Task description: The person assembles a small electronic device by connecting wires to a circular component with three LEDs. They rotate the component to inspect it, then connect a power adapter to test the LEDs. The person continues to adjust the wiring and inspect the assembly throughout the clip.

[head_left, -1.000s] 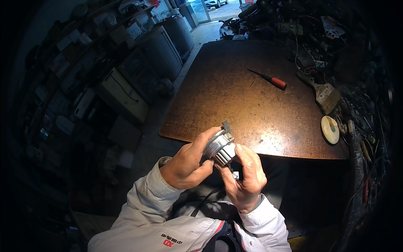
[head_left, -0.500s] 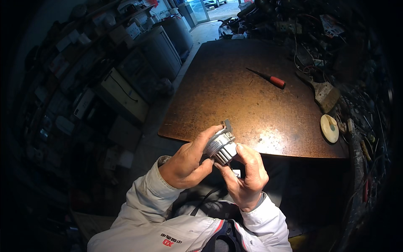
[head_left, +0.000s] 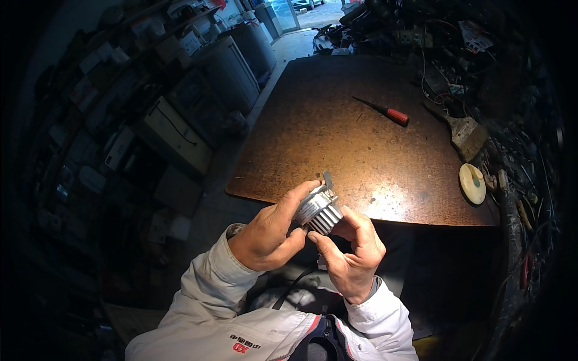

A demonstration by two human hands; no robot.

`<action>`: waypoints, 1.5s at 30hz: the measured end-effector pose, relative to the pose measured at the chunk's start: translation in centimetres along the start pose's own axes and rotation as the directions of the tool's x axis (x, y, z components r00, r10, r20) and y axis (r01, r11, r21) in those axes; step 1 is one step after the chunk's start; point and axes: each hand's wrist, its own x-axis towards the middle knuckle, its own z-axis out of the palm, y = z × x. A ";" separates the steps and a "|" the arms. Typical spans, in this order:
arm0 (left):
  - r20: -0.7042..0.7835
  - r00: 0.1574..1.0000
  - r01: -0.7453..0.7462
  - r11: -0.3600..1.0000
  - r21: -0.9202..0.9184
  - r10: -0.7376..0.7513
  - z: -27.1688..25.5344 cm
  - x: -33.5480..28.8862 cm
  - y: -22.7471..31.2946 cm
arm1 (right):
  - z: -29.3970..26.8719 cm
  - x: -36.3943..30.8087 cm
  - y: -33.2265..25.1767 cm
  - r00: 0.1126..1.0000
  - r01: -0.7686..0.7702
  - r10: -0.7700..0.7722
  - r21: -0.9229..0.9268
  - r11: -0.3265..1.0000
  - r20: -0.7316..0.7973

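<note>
A small round LED downlight [head_left: 314, 210] with a silver finned heat sink is held up just off the near edge of the table. A grey spring clip [head_left: 327, 179] sticks up from its far side. My left hand [head_left: 271, 231] is closed around the rim, its thumb along the top side and fingers underneath. My right hand [head_left: 355, 249] pinches the finned end, thumb near the lower fins and index finger by the right edge. Its other fingers are partly hidden. A small pale piece [head_left: 322, 262] shows beneath the light, too dim to name.
On the brown table [head_left: 301, 132] lies a screwdriver [head_left: 394, 115] with a red handle. A wide brush [head_left: 466, 135] and a round cream-coloured disc [head_left: 472, 184] lie along the right edge. Cluttered wires and parts [head_left: 518, 162] line the right side; cabinets [head_left: 171, 129] stand at left.
The downlight has been turned between my hands, so more of its fins face up and its white part is hidden. My right fingers have shifted slightly; my left hand stays in place.
</note>
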 end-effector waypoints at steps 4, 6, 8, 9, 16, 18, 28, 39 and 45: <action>-0.003 1.000 0.000 1.000 0.016 0.000 0.0 -0.1 0.1 | 0.1 -0.1 -0.1 0.995 -0.103 0.102 0.039 0.994 0.021; -0.010 1.000 -0.004 1.000 0.028 0.005 0.1 -0.1 0.1 | 0.1 -0.3 -0.2 0.984 -0.179 0.176 0.120 0.977 0.033; -0.023 1.000 -0.015 0.999 0.048 0.016 0.3 0.0 0.1 | 0.0 -0.3 -0.4 0.965 -0.262 0.255 0.251 0.932 0.058; -0.028 0.999 -0.018 0.999 0.045 0.019 0.4 0.0 0.1 | 0.0 -0.2 -0.6 0.952 -0.304 0.295 0.313 0.900 0.077; -0.050 0.999 -0.013 0.999 0.044 0.015 0.8 0.1 0.2 | -0.2 0.1 -1.1 0.870 -0.471 0.465 0.554 0.686 0.165; -0.051 0.999 -0.015 0.999 0.050 0.017 0.9 0.1 0.2 | -0.2 0.2 -0.9 0.847 -0.504 0.495 0.591 0.629 0.195; -0.045 0.997 -0.063 0.993 0.101 0.068 1.3 0.3 0.0 | -1.0 1.1 -1.0 0.749 -0.634 0.566 0.622 0.460 0.345; -0.021 0.959 -0.271 0.933 0.235 0.283 0.9 1.2 -0.4 | -1.8 0.9 0.8 0.610 -0.749 0.465 0.658 0.074 0.642; -0.010 0.918 -0.329 0.778 0.536 0.396 1.6 1.0 -0.4 | -1.2 -0.8 3.8 0.677 -0.668 0.283 0.728 -0.153 0.680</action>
